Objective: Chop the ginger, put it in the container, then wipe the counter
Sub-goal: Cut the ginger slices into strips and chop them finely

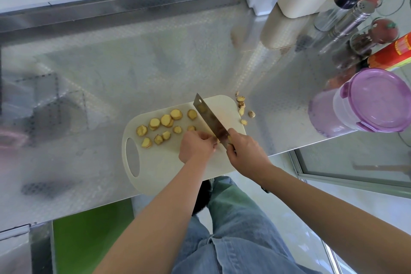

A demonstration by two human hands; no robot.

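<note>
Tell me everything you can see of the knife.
The knife is a cleaver with a rectangular steel blade and a small hole near its far corner. It angles across the cream cutting board, edge down, tip away from the person. The right hand grips its handle, hiding most of it. The left hand curls beside the blade's heel; what it holds is hidden.

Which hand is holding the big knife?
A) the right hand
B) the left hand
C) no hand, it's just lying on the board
A: the right hand grips the handle of the knife, with the blade over the cutting board. The left hand sits curled beside the blade, not on the handle.
</note>
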